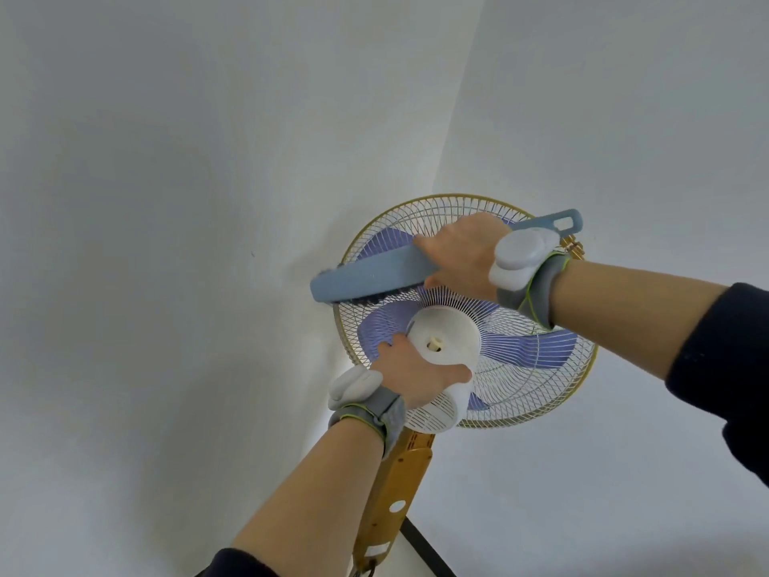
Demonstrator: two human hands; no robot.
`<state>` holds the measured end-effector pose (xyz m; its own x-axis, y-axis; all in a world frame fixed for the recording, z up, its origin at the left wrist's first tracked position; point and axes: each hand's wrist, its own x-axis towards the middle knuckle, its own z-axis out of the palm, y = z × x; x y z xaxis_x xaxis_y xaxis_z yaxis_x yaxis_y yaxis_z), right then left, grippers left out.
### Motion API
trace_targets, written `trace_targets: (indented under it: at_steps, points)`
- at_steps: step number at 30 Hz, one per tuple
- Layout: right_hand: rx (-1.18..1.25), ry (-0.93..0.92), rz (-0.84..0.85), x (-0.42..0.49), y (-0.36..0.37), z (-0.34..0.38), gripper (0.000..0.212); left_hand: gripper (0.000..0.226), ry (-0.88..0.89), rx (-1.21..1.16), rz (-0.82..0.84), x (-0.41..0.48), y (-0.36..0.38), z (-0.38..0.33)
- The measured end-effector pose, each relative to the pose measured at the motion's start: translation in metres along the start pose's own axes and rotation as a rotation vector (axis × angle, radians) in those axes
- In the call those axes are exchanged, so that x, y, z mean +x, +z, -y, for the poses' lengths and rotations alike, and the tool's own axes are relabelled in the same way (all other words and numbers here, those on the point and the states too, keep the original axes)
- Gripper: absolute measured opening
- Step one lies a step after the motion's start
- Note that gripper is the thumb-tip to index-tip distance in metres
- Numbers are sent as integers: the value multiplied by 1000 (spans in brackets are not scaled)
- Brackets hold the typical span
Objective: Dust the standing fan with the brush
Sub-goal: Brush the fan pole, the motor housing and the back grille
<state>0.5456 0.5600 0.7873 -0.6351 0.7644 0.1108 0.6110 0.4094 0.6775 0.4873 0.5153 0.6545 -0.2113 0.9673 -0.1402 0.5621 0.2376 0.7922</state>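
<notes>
The standing fan [537, 368] is seen from behind and above: a gold-rimmed wire cage, purple blades and a white motor housing [445, 331]. My left hand [410, 374] grips that housing from below. My right hand [462, 254] holds a long blue brush [370, 276] by its handle, with the handle's loop end sticking out past my wrist. The brush lies across the upper left of the rear cage, its dark bristles touching the wires.
The fan's orange-yellow control column [395, 489] runs down toward the bottom of the view. White walls meet in a corner right behind the fan. A dark strip [424, 547] runs along the floor edge at the bottom.
</notes>
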Motion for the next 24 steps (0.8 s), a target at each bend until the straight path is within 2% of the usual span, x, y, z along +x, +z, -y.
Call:
trace_targets:
  at_steps: [2, 4, 9, 12, 17, 20, 24]
  points:
    - [-37, 52, -134, 2, 2, -14, 50, 98, 13, -8, 25, 1, 0, -1]
    - [-11, 136, -244, 3, 4, -25, 55, 109, 32, -17, 70, 1, -3, -1]
    - [321, 381, -351, -9, -4, -36, 54, 110, 72, -58, 106, 2, -8, 3]
    - [570, 312, -233, -36, 2, -25, 56, 110, 70, -81, 104, 6, -10, 6]
    - [515, 291, -76, -60, 41, -8, 53, 112, 77, -89, 77, 7, -12, 7]
    - [439, 320, -90, -67, 56, -8, 52, 117, 75, -109, 57, 2, -13, 8]
    - [383, 375, -192, -68, 60, -20, 57, 126, 89, -86, 75, 2, -14, 11]
